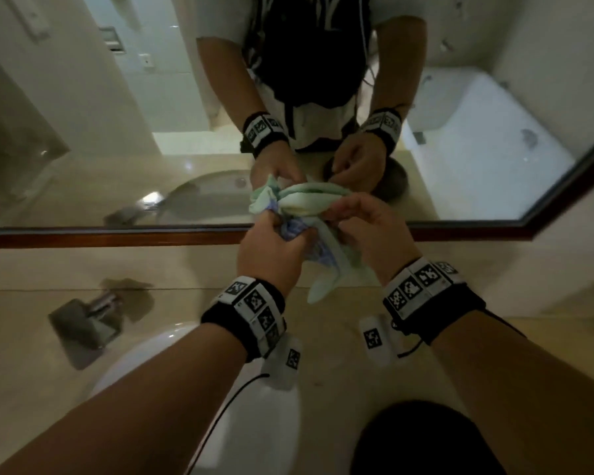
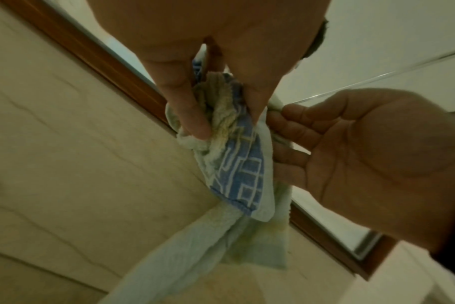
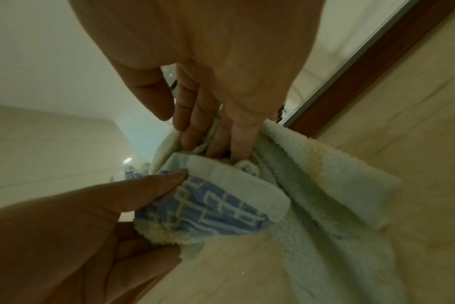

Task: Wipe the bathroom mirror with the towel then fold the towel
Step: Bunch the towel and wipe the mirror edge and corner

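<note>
Currently between steps: bunched pale green terry towel with a blue patterned band [image 1: 300, 217] held in mid-air, above the far edge of the beige stone vanity counter [image 1: 172, 303], just in front of the lower wooden frame of the wall mirror [image 1: 117, 132]. Not touching the glass as far as visible. Left hand [image 1: 271, 248] curled around the blue-banded end, thumb and fingers pinching the wad. Right hand [image 1: 367, 231] pinching the pale green part next to it, fingertips dug into the folds. Loose tail hanging down toward the counter. No fold made yet; cloth crumpled and twisted. Cannot tell from the glass whether wiping is finished. Probably regripping, either to wipe or to start folding. Next move if folding: find two corners, pull hands apart to untwist and flatten. Risk: grabbing mid-fabric rather than corners, giving a skewed fold.
</note>
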Tool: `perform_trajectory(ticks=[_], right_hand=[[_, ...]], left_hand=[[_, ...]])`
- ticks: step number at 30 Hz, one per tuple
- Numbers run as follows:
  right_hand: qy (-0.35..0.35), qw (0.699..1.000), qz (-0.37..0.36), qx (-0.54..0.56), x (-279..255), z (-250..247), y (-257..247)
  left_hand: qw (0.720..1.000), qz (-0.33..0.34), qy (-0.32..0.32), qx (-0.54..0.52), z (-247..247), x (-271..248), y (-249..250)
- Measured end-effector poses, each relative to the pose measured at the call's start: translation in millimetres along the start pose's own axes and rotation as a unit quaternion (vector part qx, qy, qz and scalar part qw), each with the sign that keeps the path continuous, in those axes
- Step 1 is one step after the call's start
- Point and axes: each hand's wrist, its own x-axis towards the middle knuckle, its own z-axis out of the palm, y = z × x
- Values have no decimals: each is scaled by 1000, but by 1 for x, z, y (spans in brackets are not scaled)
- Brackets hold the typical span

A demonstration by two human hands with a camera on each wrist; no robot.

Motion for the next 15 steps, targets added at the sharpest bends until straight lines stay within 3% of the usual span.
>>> perform_trajectory(ticks=[8,13,15], right_hand=[[139,985,44,89,-33,-150,21],[232,961,77,128,-53,-209,36],[266,942,146,142,-59,-221,54]], left_hand=[[995,13,-99,-25,145,-34,97],[992,-46,-79,-86,180,-43,120],[989,-55,-62,-125,182,-42,115]])
